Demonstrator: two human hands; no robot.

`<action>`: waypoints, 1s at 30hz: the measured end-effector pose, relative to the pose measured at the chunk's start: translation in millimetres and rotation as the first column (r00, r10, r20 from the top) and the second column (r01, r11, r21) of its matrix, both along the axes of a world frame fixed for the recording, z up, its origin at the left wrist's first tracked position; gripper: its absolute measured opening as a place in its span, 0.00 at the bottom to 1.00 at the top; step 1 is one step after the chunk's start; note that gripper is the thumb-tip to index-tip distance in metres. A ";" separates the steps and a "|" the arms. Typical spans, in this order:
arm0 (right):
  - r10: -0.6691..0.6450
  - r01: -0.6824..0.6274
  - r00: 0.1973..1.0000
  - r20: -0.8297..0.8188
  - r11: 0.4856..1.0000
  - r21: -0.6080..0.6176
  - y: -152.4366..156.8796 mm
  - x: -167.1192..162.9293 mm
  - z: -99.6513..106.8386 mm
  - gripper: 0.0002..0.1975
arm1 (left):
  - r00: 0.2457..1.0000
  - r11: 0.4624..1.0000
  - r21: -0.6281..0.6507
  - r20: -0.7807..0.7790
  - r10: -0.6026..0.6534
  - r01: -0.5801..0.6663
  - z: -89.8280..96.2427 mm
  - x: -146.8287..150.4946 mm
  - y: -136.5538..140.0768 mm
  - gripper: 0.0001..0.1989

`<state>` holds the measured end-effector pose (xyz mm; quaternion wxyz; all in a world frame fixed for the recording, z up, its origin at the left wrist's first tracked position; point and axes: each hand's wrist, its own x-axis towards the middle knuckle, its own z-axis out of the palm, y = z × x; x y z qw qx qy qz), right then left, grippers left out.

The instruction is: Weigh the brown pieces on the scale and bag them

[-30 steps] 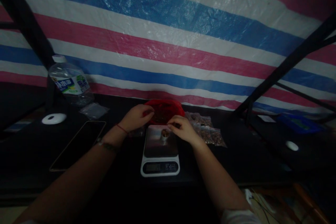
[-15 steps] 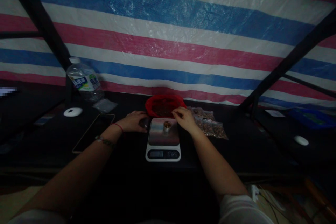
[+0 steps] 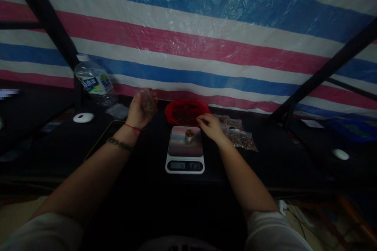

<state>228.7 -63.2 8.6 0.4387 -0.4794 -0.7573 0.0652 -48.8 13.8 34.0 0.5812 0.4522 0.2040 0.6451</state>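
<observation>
My left hand (image 3: 139,110) is raised above the table, closed around a small clear plastic bag (image 3: 149,102) with a little brown material showing in it. My right hand (image 3: 210,127) hovers at the right edge of the kitchen scale (image 3: 176,145), thumb and fingertips pinched together; whatever lies between them is too small to make out. On the scale's plate stands a small metal cup (image 3: 190,136) with brownish bits in it. Just behind the scale is a red basin (image 3: 171,119) with dark contents, close to my right fingertips.
Several filled zip bags (image 3: 246,140) lie right of my right hand. To the left are a phone (image 3: 98,141), a white mouse-like device (image 3: 83,117), flat clear bags (image 3: 118,110) and a big plastic bottle (image 3: 96,82). Dark frame bars (image 3: 321,72) slant up at both sides.
My left hand has lifted from beside the scale, up and to the left, with the plastic bag now clearly seen in it. The right hand stays pinched near the basin. The view has tilted slightly.
</observation>
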 end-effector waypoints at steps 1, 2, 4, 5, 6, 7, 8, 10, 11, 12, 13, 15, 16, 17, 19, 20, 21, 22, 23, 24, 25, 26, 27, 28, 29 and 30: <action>-0.005 0.005 1.000 -0.004 1.000 -0.002 0.5 0.7 -0.4 0.08 | 1.000 1.000 -0.023 0.017 0.003 -0.003 0.8 6.6 4.5 0.22; -0.011 0.011 1.000 -0.007 1.000 -0.006 1.0 1.4 -0.9 0.08 | 1.000 0.999 -0.047 -0.004 0.015 -0.016 -0.1 12.8 8.9 0.21; -0.020 0.020 1.000 -0.009 1.000 -0.019 2.0 2.6 -1.8 0.08 | 0.993 0.994 -0.072 -0.100 0.069 -0.077 -6.8 21.9 16.3 0.17; -0.023 0.022 1.000 -0.009 0.999 -0.025 2.3 3.0 -2.1 0.08 | 0.984 0.990 -0.068 -0.143 0.109 -0.120 -11.8 24.6 19.3 0.16; -0.025 0.025 1.000 -0.010 0.999 -0.029 2.5 3.2 -2.2 0.08 | 0.973 0.985 -0.050 -0.175 0.151 -0.162 -17.4 26.0 21.5 0.16; -0.028 0.028 1.000 -0.011 0.999 -0.032 2.6 3.1 -2.1 0.08 | 0.962 0.980 -0.023 -0.196 0.189 -0.198 -23.0 26.4 23.0 0.16; -0.032 0.032 0.999 -0.014 0.999 -0.033 2.5 2.9 -1.9 0.08 | 0.951 0.974 0.009 -0.212 0.223 -0.226 -28.4 26.1 23.8 0.17; -0.040 0.039 0.999 -0.016 0.999 -0.036 2.0 1.9 -1.3 0.08 | 0.929 0.966 0.069 -0.264 0.257 -0.248 -37.4 24.7 23.0 0.19; -0.043 0.042 0.999 -0.015 0.998 -0.037 1.7 1.2 -1.1 0.08 | 0.919 0.966 0.091 -0.298 0.257 -0.240 -40.7 24.0 21.6 0.20; -0.041 0.041 0.999 -0.013 0.998 -0.037 1.3 0.5 -1.0 0.09 | 0.911 0.968 0.107 -0.329 0.248 -0.225 -43.2 23.6 19.7 0.20; -0.033 0.033 0.999 -0.008 0.999 -0.036 1.1 -0.2 -1.1 0.09 | 0.903 0.971 0.122 -0.360 0.235 -0.204 -44.8 23.4 17.5 0.21; -0.013 0.013 1.000 0.000 0.999 -0.033 0.8 -1.4 -1.9 0.10 | 0.872 0.972 0.179 -0.438 0.219 -0.154 -45.9 23.1 12.4 0.21; -0.006 0.006 1.000 0.004 0.999 -0.031 0.9 -1.8 -2.6 0.11 | 0.840 0.965 0.226 -0.491 0.231 -0.132 -45.5 22.8 9.8 0.21; -0.003 0.003 1.000 0.010 1.000 -0.030 1.1 -1.9 -3.4 0.12 | 0.795 0.953 0.282 -0.551 0.254 -0.109 -44.6 22.3 7.2 0.21; -0.010 0.011 1.000 0.026 1.000 -0.030 2.0 -1.6 -5.4 0.13 | 0.685 0.922 0.383 -0.656 0.316 -0.058 -42.0 20.8 2.5 0.21; -0.015 0.016 0.999 0.038 0.999 -0.033 2.6 -1.1 -6.7 0.14 | 0.635 0.907 0.419 -0.692 0.344 -0.035 -40.6 20.0 0.5 0.20; -0.017 0.019 0.999 0.051 0.999 -0.041 3.3 -0.5 -8.1 0.15 | 0.595 0.897 0.441 -0.717 0.363 -0.016 -39.4 19.4 -1.2 0.20; -0.017 0.020 0.998 0.064 0.998 -0.055 4.1 0.2 -9.8 0.15 | 0.565 0.892 0.452 -0.736 0.374 -0.002 -38.6 19.1 -2.5 0.20; -0.019 0.025 0.997 0.073 0.997 -0.072 5.0 0.9 -11.8 0.16 | 0.543 0.892 0.452 -0.751 0.376 0.008 -38.2 19.1 -3.4 0.20; -0.021 0.028 0.997 0.078 0.995 -0.092 5.9 1.5 -13.9 0.16 | 0.523 0.896 0.444 -0.767 0.371 0.016 -38.4 19.4 -3.8 0.20; -0.021 0.029 0.997 0.078 0.993 -0.112 6.8 2.1 -16.2 0.17 | 0.505 0.903 0.430 -0.783 0.363 0.018 -39.0 20.0 -3.9 0.20; -0.018 0.027 0.997 0.074 0.991 -0.130 7.9 2.7 -18.5 0.17 | 0.489 0.910 0.415 -0.797 0.354 0.017 -39.9 20.7 -3.7 0.20; -0.013 0.022 0.998 0.066 0.989 -0.145 8.9 3.1 -20.8 0.18 | 0.472 0.916 0.401 -0.810 0.347 0.014 -41.0 21.6 -3.1 0.20; -0.007 0.016 0.998 0.057 0.988 -0.156 10.0 3.5 -22.9 0.18 | 0.456 0.920 0.391 -0.820 0.345 0.007 -42.3 22.3 -2.4 0.20; 0.001 0.008 0.999 0.051 0.987 -0.163 10.9 3.8 -24.7 0.18 | 0.441 0.922 0.386 -0.827 0.349 -0.005 -43.4 22.9 -1.5 0.20; 0.007 0.002 0.999 0.048 0.986 -0.169 11.8 4.1 -26.1 0.18 | 0.426 0.924 0.383 -0.833 0.354 -0.019 -44.3 23.4 -0.7 0.20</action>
